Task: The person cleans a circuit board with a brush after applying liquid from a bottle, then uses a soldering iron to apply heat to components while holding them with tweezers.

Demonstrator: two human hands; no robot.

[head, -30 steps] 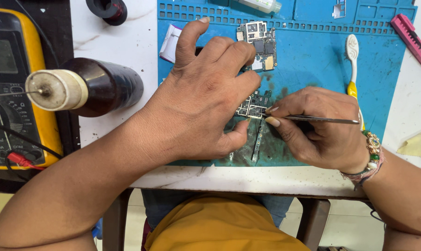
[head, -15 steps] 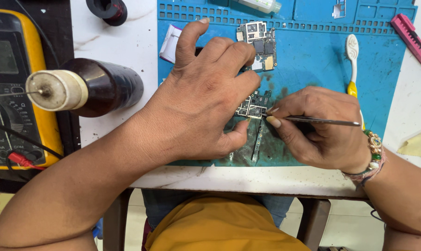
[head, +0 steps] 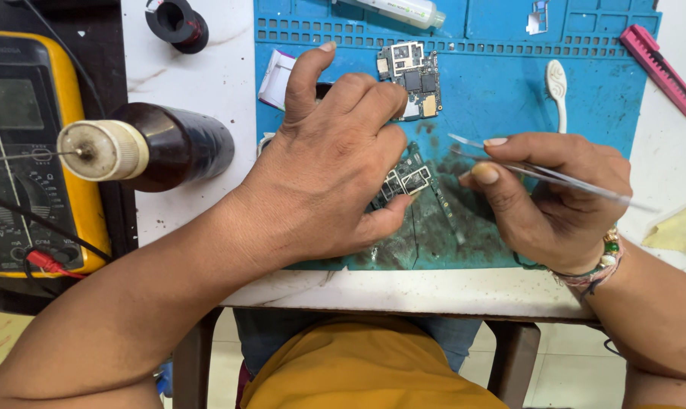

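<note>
Vs. a sec ago, the right hand (head: pixel 555 197) has pulled back to the right & lifted off: the tweezers (head: pixel 540 173) were tip-down at the small circuit board (head: pixel 407 180), now their tips hang clear of it, pointing left w/ a gap between tip & board. Reads as a pause between pokes at the board, not the end of the work, since the board stays pinned. Left hand (head: pixel 335 178) hasn't shifted: palm down over the board's left part, thumb tucked along its lower edge, fingers curled & pressing, index finger stretched up toward the top of the blue mat (head: pixel 502 98). So left is closed down on the board, holding it flat on the mat's dirty lower middle patch. Right hand is pinched shut on the tweezers, thumb & forefinger near the front, the rest of the fingers wrapped under. Second circuit board (head: pixel 411 76) lies loose above the left knuckles, untouched. Brown bottle (head: pixel 150 148) w/ needle cap sits left of the mat, by the yellow meter (head: pixel 32 151).
</note>
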